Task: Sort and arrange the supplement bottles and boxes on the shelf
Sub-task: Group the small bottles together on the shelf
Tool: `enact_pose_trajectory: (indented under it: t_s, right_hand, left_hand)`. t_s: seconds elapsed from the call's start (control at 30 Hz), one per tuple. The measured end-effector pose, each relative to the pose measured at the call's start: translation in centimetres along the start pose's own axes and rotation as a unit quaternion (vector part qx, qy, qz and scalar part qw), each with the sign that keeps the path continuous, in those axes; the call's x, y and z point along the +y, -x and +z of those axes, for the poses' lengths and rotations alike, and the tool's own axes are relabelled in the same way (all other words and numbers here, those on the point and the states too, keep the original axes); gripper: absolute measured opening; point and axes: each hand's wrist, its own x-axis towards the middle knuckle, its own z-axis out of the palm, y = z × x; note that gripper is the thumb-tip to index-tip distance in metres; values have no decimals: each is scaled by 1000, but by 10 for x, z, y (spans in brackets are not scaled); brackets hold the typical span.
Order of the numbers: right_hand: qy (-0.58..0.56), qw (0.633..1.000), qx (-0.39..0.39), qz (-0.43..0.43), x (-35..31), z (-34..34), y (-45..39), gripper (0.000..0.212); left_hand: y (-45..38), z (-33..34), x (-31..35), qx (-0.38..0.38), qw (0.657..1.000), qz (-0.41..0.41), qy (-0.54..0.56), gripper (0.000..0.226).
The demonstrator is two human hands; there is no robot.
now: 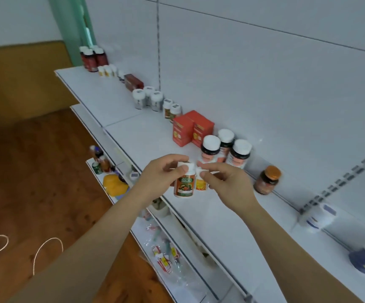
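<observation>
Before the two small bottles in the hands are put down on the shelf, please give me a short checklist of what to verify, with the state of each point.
1. Left hand grips the orange-label bottle at its cap: ok.
2. Right hand pinches the yellow-label bottle at its cap: ok.
3. Both bottles upright: ok.
4. Bare space on the shelf in front of the row: ok.
5. Matching bottles to join: two similar white-capped bottles stand left of the red boxes; whether the labels match: cannot tell.
6. Neighbours at risk: the three dark bottles stand close behind the hands: not ok.
</observation>
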Motion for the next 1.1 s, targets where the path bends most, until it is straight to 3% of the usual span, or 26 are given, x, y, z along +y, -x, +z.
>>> enact_pose_trajectory:
  t_s: [0.17, 0.53, 0.73, 1.1]
  right_hand:
    - [16, 999, -28, -2, -23, 56, -49, 14]
    - [74, 997, 37, 3, -70, 170, -135, 17]
    - [87, 993, 73, 34, -71, 181, -181, 14]
    - [196, 959, 206, -2, -40, 186, -261, 19]
  left_hand:
    - [-30, -68, -16, 12, 1000, 6, 14, 22]
    - [-116, -207, -15, -50, 997, 33, -52, 24]
    - [-187, -227, -22, -88, 989, 52, -103, 25]
    - [-320, -218, -38, -151, 951, 118, -244, 36]
